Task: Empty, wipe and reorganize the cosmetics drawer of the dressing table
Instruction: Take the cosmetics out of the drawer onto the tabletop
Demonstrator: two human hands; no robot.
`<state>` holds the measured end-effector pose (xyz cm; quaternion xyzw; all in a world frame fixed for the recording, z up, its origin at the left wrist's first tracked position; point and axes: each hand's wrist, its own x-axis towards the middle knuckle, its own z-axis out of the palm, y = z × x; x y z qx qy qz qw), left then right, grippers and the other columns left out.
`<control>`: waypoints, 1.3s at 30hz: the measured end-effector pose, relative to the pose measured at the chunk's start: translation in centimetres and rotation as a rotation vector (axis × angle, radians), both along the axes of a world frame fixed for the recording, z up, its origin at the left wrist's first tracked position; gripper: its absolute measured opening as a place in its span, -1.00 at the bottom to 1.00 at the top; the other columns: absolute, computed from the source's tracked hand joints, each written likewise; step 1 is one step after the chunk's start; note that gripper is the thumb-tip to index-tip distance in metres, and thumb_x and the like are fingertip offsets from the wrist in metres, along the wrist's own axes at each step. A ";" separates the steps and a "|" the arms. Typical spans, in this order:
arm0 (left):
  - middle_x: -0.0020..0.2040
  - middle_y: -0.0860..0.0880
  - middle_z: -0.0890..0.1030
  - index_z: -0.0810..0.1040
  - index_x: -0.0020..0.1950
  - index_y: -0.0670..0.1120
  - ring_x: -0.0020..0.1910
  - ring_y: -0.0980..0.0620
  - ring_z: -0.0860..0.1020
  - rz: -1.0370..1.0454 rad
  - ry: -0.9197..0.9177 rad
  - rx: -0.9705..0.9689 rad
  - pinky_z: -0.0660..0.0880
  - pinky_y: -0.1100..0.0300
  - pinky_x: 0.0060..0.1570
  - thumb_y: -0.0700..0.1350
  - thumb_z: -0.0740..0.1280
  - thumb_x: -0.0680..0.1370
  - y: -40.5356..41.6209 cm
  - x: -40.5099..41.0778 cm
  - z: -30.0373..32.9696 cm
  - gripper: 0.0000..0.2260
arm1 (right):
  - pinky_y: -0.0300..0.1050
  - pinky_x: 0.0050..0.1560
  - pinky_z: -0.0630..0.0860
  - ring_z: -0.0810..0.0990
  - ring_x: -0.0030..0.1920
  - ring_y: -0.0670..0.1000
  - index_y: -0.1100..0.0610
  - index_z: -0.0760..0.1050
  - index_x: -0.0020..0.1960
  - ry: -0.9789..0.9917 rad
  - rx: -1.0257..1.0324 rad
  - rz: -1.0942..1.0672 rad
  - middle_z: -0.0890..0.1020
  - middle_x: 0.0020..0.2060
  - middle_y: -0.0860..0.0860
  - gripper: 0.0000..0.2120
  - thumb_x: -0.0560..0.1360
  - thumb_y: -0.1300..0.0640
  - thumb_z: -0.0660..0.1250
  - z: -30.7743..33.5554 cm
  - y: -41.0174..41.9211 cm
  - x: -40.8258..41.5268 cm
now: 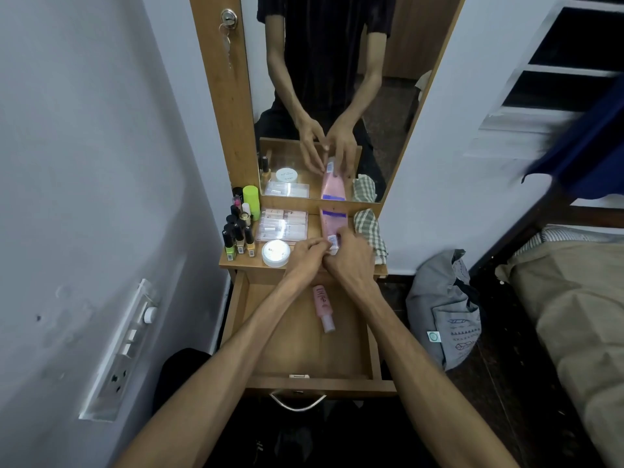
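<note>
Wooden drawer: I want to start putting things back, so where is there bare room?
The open wooden drawer is bare left of the pink bottle with clear cap. The shelf is crowded: nail polish bottles, white round jar, checked cloth.

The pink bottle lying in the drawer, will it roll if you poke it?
Probably: the pink bottle looks round and lies on its side on the bare drawer floor. It seems small and light, so likely easy to lift.

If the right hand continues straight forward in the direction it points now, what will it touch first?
Most likely the pink tube, which the right hand already pinches at its near end together with the left hand. Beyond the tube stands the mirror. Depth is uncertain here.
</note>
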<state>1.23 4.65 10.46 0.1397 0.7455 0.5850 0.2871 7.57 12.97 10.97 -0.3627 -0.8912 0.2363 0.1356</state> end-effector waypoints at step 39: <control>-0.30 0.13 0.66 0.70 -0.27 0.04 -0.18 0.03 0.64 0.113 -0.004 -0.139 0.64 -0.08 0.05 -0.20 0.38 0.51 -8.1 5.5 -7.1 -0.78 | -0.15 -0.07 0.54 0.59 0.01 0.02 0.08 0.53 0.25 -0.289 0.006 0.033 0.60 0.10 0.04 -0.59 0.47 -0.06 0.43 -8.1 -7.5 8.7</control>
